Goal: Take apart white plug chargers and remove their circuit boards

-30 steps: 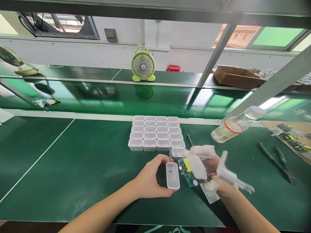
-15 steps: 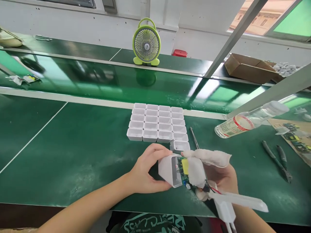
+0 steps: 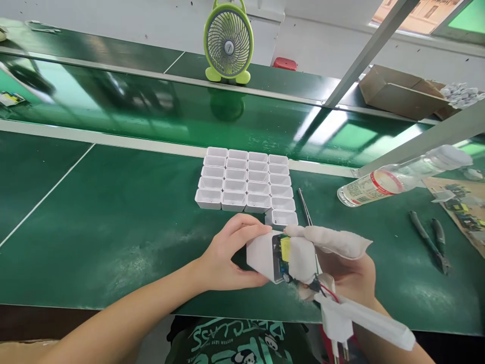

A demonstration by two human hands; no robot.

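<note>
My left hand [image 3: 237, 253] is closed around a white plastic housing [image 3: 260, 254], its open end turned to the right. My right hand [image 3: 346, 268], with white covers on some fingers, grips a circuit board [image 3: 283, 255] with a yellow part and a white wrapped piece [image 3: 303, 259]. The board's left end sits inside the mouth of the housing. Red and black wires run from the board to a white plug piece [image 3: 335, 318] with two metal pins. A long white strip [image 3: 379, 322] hangs beside the plug, below my right hand.
Beyond my hands stand rows of open white housings [image 3: 246, 201]. Tweezers [image 3: 305, 206] lie to their right. Farther right are a clear bottle [image 3: 386, 184], cutting pliers [image 3: 430, 242] and cardboard with circuit boards [image 3: 460, 205]. A green fan [image 3: 229, 48] and a cardboard box [image 3: 401, 93] rest on the back shelf.
The circuit board has gone farther left into the housing, and less of its green edge shows. The plug piece and strip have swung lower. The whole view has tilted downward.
</note>
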